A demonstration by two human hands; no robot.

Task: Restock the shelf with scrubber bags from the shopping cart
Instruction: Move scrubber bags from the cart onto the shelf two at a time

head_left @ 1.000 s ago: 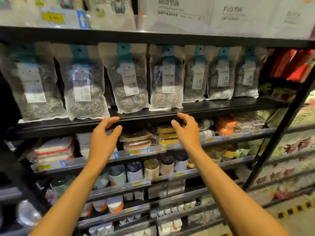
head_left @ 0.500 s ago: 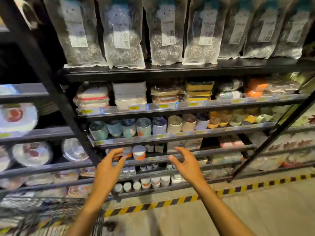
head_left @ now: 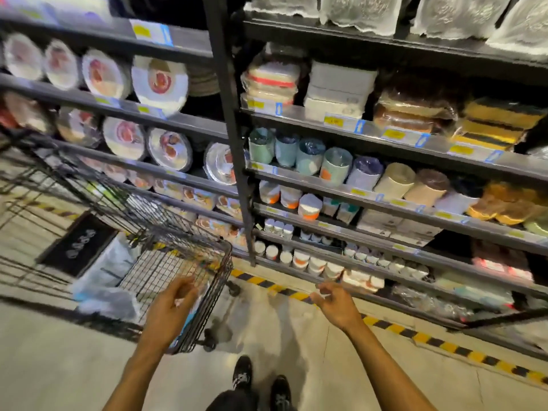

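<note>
The black wire shopping cart (head_left: 166, 256) stands at the lower left, and pale plastic bags (head_left: 103, 268) lie inside it, blurred. My left hand (head_left: 170, 307) hovers over the cart's near right corner with loosely curled fingers and holds nothing. My right hand (head_left: 336, 304) hangs in the air over the floor to the right of the cart, fingers relaxed, also holding nothing. Only the bottom edges of the scrubber bags (head_left: 358, 10) show, standing in a row on the dark top shelf (head_left: 385, 46) at the upper right.
A black upright post (head_left: 228, 129) divides two shelf bays. Plates fill the left bay (head_left: 154, 81); sponges (head_left: 492, 120), cups (head_left: 335, 166) and small jars fill the right. Yellow-black floor tape (head_left: 415, 336) runs along the shelf base. My shoes (head_left: 261, 381) stand on bare concrete.
My view has swung down and left from the scrubber shelf to the cart. Both hands have dropped from the shelf edge to waist height, the left one now over the cart.
</note>
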